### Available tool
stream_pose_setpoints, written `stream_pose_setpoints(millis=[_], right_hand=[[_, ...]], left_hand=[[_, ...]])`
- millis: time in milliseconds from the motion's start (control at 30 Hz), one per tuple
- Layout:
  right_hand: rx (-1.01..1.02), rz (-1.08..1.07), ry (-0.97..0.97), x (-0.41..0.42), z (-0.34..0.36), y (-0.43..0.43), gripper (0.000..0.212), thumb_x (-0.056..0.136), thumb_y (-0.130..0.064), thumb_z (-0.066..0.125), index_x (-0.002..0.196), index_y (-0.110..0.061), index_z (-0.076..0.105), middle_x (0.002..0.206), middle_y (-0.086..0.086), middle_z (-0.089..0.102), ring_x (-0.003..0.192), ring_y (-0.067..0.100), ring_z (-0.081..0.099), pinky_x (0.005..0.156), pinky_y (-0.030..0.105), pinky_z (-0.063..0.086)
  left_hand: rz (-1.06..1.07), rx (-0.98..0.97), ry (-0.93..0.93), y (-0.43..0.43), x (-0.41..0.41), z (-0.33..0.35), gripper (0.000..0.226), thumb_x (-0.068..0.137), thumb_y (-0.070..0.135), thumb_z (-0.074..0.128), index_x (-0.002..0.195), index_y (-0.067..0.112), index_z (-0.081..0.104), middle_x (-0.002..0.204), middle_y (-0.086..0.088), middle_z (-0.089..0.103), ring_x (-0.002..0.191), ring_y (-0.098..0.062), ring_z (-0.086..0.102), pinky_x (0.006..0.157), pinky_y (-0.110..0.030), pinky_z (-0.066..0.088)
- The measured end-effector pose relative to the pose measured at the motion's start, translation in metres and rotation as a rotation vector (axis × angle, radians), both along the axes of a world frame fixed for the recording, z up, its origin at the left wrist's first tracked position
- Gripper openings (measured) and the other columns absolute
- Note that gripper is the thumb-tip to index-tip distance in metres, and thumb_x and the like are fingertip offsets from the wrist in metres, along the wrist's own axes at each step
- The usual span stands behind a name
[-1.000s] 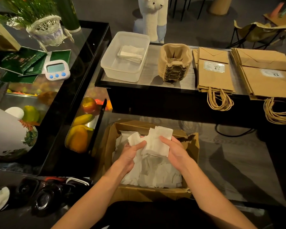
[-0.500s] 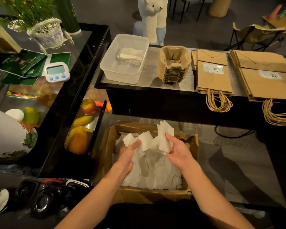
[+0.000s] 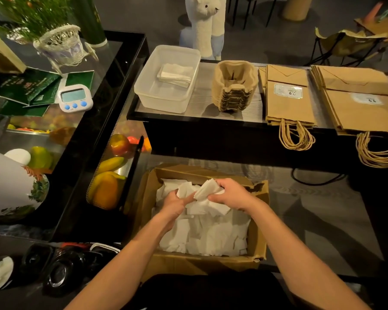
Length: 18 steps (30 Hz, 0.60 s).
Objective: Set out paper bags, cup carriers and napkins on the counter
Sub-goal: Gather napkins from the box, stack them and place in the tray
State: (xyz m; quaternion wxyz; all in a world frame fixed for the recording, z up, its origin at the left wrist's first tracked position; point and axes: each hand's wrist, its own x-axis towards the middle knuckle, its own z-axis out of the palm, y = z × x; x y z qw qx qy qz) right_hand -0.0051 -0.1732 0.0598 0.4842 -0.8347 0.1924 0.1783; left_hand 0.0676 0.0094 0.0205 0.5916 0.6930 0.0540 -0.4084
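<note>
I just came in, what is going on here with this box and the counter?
A person is working at an open brown cardboard box of loose white paper napkins. The left hand and the right hand both grip a bunch of napkins above the pile. On the grey counter behind sit a clear plastic tub holding a few folded napkins, a stack of moulded pulp cup carriers and two piles of flat brown paper bags.

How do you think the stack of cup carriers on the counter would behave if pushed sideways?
The cup carriers look like moulded pulp, so probably light and fairly stiff. Being merely nested in a tall stack, they may shear apart or tip rather than slide as one.
</note>
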Motion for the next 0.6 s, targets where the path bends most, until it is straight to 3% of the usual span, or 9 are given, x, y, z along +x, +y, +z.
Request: stream_pose_setpoints(millis=[167,267,367,433,500,600], right_hand=[[0.077,-0.193,-0.026,-0.006,-0.009,-0.001,0.016,0.094,-0.024,0.072,0.108,-0.029,0.066,0.104,-0.008,0.070,0.096,0.010,0.066,0.082,0.031,0.057],[0.109,-0.231,-0.022,-0.010,-0.014,0.000,0.021,0.093,-0.024,0.073,0.113,-0.027,0.065,0.106,-0.007,0.070,0.098,0.012,0.067,0.089,0.037,0.059],[0.217,-0.260,-0.074,-0.011,-0.010,-0.004,0.029,0.093,-0.021,0.073,0.121,-0.025,0.065,0.110,-0.007,0.071,0.102,0.011,0.068,0.086,0.032,0.060],[0.252,-0.201,-0.037,-0.008,-0.004,-0.007,0.029,0.093,-0.021,0.073,0.120,-0.024,0.065,0.110,-0.006,0.071,0.101,0.010,0.069,0.081,0.027,0.059],[0.215,-0.088,0.025,-0.002,-0.003,-0.007,0.024,0.093,-0.021,0.073,0.114,-0.030,0.066,0.107,-0.008,0.072,0.098,0.007,0.069,0.082,0.025,0.056],[0.169,-0.081,0.008,0.005,-0.008,-0.005,0.023,0.092,-0.020,0.073,0.110,-0.032,0.066,0.106,-0.009,0.071,0.100,0.009,0.067,0.087,0.029,0.056]], left_hand=[[0.036,-0.082,0.129,0.010,0.003,-0.007,0.041,0.083,0.019,0.084,0.117,0.024,0.063,0.115,-0.003,0.073,0.109,-0.024,0.068,0.097,-0.043,0.056],[0.063,-0.073,0.093,0.011,0.004,-0.012,0.048,0.083,0.021,0.084,0.126,0.020,0.063,0.116,-0.003,0.073,0.107,-0.021,0.068,0.084,-0.035,0.058],[0.012,-0.039,0.022,0.009,0.002,-0.010,0.028,0.087,0.021,0.080,0.111,0.024,0.066,0.104,0.004,0.075,0.096,-0.012,0.069,0.067,-0.021,0.052],[-0.031,-0.022,-0.007,0.008,0.003,-0.013,0.024,0.088,0.019,0.080,0.106,0.026,0.065,0.101,0.005,0.075,0.097,-0.014,0.069,0.069,-0.022,0.052],[-0.073,-0.003,-0.028,0.005,0.003,-0.011,0.025,0.090,0.016,0.078,0.112,0.021,0.067,0.101,0.004,0.075,0.097,-0.015,0.070,0.073,-0.025,0.056],[-0.124,-0.027,0.010,0.003,0.006,-0.012,0.045,0.084,0.021,0.084,0.126,0.016,0.066,0.106,-0.002,0.077,0.102,-0.021,0.072,0.089,-0.037,0.059]])
